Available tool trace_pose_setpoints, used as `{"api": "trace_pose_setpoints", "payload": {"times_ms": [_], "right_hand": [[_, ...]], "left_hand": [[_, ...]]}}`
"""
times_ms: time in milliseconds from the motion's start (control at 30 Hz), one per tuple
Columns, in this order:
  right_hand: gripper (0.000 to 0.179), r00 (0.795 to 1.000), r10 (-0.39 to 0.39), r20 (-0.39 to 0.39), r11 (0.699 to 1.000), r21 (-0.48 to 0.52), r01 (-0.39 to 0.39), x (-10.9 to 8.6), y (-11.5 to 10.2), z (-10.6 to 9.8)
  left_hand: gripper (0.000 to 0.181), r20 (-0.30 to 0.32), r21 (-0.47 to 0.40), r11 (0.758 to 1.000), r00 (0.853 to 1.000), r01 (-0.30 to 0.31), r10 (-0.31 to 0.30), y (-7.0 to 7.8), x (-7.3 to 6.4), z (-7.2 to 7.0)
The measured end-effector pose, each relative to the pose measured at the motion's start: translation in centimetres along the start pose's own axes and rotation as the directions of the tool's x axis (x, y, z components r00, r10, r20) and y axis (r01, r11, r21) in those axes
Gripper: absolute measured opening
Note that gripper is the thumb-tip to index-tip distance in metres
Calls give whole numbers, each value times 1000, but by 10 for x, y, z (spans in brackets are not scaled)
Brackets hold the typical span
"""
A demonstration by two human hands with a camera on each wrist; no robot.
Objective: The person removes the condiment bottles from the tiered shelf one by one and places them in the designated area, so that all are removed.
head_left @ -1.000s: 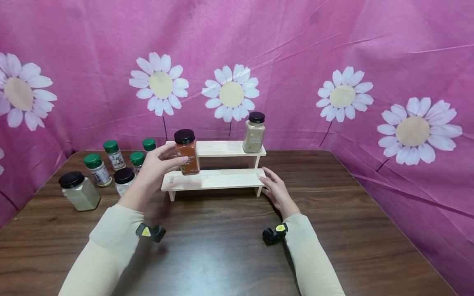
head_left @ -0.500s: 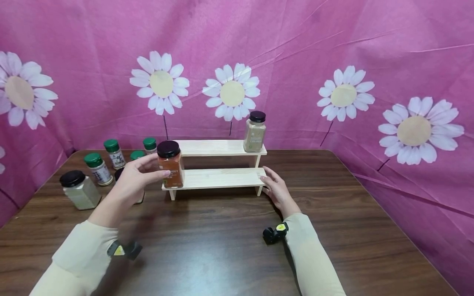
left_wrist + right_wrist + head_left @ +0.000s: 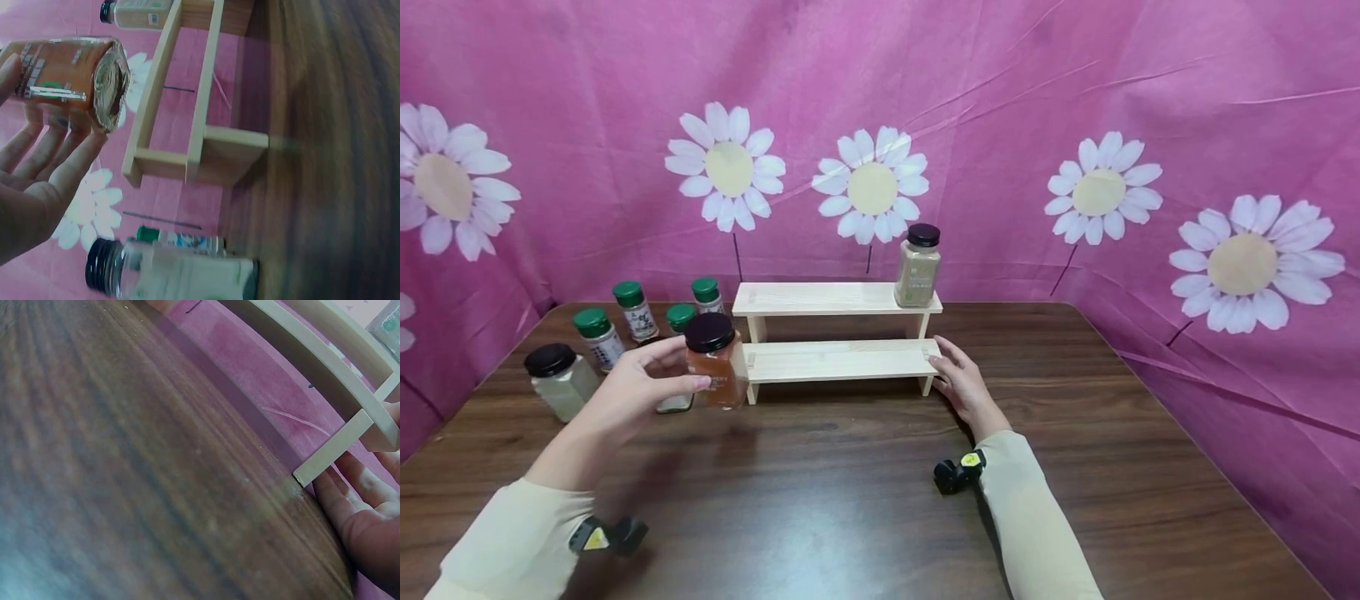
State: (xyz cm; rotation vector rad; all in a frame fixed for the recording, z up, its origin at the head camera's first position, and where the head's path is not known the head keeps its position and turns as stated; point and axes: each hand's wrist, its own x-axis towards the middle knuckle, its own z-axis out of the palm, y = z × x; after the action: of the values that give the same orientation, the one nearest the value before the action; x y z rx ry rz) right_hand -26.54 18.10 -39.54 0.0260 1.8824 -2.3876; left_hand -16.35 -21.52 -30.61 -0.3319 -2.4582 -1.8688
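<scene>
My left hand (image 3: pixel 628 387) grips a spice jar (image 3: pixel 721 375) with orange-red contents and a black lid, thumb on the near side, fingers behind. The jar is in the air by the left end of a two-tier wooden shelf (image 3: pixel 842 360); in the left wrist view the jar's base (image 3: pixel 112 84) shows clear of any surface. My right hand (image 3: pixel 964 390) holds the right end of the lower tier, and in the right wrist view its fingers (image 3: pixel 340 494) lie beside the shelf leg (image 3: pixel 334 450). A black-lidded jar of pale powder (image 3: pixel 917 275) stands upright on the upper tier's right end.
Left on the brown wooden table (image 3: pixel 850 500) stand several green-capped shakers (image 3: pixel 638 317), a black-lidded pale green jar (image 3: pixel 563 385), and another jar (image 3: pixel 676 403) partly hidden behind my left hand. A pink cloth with daisies (image 3: pixel 985 125) hangs behind the table.
My left hand has carried the orange-red jar from over the shelf's left side leftward, down and nearer, off the shelf. The right hand has stayed at the shelf's right end.
</scene>
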Motion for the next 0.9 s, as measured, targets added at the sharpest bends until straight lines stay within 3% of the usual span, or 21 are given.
{"api": "trace_pose_setpoints", "payload": {"times_ms": [167, 367, 500, 800, 900], "right_hand": [[52, 1000, 3, -15, 1000, -5, -3, 1, 0, -1], [51, 1000, 3, -24, 1000, -4, -3, 1, -1, -1], [51, 1000, 4, -23, 1000, -4, -4, 2, -2, 0], [51, 1000, 14, -28, 1000, -10, -14, 2, -1, 0], [51, 1000, 13, -21, 1000, -7, -13, 2, 0, 1]], "left_hand": [[41, 43, -75, 995, 997, -66, 69, -11, -13, -12], [49, 116, -228, 964, 979, -138, 168, -21, -27, -31], [53, 159, -311, 939, 967, -143, 200, -29, -34, -47], [52, 174, -429, 894, 959, -131, 224, -50, -49, -76], [51, 168, -427, 896, 964, -119, 208, -57, -54, -85]]}}
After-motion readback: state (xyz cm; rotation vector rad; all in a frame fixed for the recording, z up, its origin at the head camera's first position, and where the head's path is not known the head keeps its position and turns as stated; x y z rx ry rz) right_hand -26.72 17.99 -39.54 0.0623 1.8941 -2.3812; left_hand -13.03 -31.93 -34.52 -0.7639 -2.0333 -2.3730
